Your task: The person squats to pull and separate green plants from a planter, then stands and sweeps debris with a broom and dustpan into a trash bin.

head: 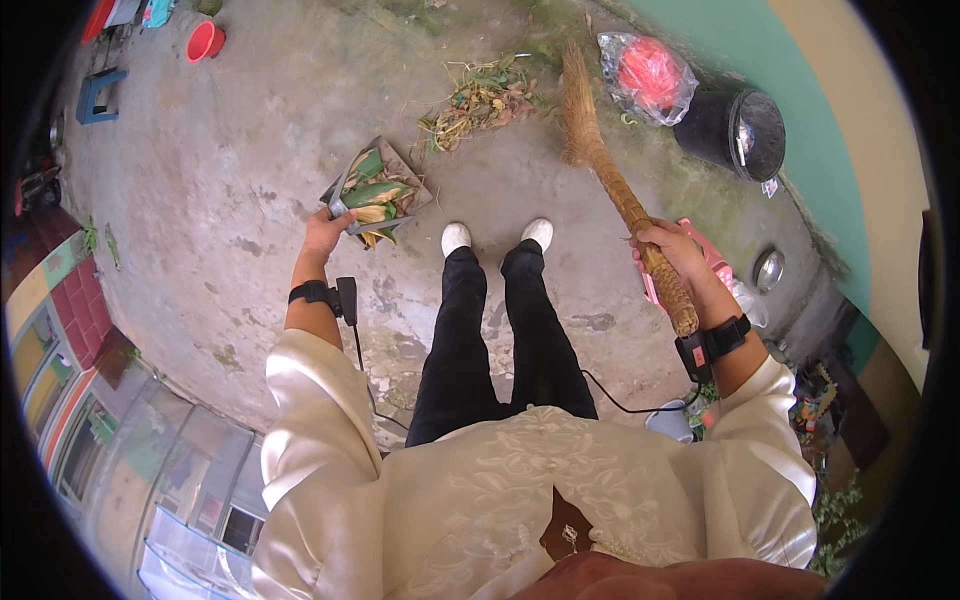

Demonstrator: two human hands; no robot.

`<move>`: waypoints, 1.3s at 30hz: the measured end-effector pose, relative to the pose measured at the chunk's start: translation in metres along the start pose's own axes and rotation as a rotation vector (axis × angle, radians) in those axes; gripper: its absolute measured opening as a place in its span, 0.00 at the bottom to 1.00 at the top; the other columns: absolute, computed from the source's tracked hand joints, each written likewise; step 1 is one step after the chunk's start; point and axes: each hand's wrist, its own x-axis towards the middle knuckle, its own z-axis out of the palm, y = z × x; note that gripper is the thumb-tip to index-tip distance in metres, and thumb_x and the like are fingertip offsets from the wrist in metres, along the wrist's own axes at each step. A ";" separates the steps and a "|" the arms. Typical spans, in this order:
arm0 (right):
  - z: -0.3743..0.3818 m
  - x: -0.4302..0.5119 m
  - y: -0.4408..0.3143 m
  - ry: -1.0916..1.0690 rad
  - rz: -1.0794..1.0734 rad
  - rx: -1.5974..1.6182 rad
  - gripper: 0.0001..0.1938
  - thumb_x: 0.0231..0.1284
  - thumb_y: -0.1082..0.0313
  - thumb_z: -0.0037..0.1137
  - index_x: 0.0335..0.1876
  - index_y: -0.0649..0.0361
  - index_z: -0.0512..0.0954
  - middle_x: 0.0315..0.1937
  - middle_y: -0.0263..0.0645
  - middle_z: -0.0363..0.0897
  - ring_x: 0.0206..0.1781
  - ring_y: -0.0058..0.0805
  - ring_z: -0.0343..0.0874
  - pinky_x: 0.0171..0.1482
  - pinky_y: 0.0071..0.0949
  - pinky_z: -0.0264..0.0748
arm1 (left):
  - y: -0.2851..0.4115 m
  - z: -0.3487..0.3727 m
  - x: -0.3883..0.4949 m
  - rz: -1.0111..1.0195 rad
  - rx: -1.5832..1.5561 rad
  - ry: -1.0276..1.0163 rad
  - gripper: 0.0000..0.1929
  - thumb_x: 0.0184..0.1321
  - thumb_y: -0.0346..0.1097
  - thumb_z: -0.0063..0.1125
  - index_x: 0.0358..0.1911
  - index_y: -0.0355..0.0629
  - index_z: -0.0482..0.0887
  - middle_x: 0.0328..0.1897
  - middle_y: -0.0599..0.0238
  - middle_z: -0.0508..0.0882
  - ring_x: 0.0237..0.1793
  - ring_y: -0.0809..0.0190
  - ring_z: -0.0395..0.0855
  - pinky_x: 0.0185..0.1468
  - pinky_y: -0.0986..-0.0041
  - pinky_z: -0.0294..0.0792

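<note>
My left hand (328, 229) grips the grey handle of a dustpan (409, 169), held to the left of my feet. Broad green and yellowed leaves (379, 195) lie in the pan, and a few stick out over its near edge. In my right hand (671, 251) is a straw broom (616, 180), held by its thick woven handle. Its bristles point away from me, toward the right of a heap of leaves and stalks (484, 101). Whether the bristles touch the floor I cannot tell.
Along the green-and-cream wall (810, 82) at the right stand a black bucket (731, 135) and a clear bag with red contents (649, 75). Pink plastic (709, 259) shows behind my right hand. A metal bowl (769, 270), a red basin (205, 41) and a blue stool (99, 96) rest on the concrete.
</note>
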 end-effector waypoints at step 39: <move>0.039 -0.005 -0.051 -0.258 0.447 -0.120 0.31 0.50 0.75 0.48 0.62 0.57 0.52 0.24 0.38 0.70 0.15 0.24 0.70 0.15 0.22 0.67 | -0.014 0.143 0.176 0.086 0.277 0.147 0.10 0.47 0.38 0.54 0.30 0.43 0.83 0.31 0.52 0.81 0.36 0.49 0.79 0.41 0.65 0.70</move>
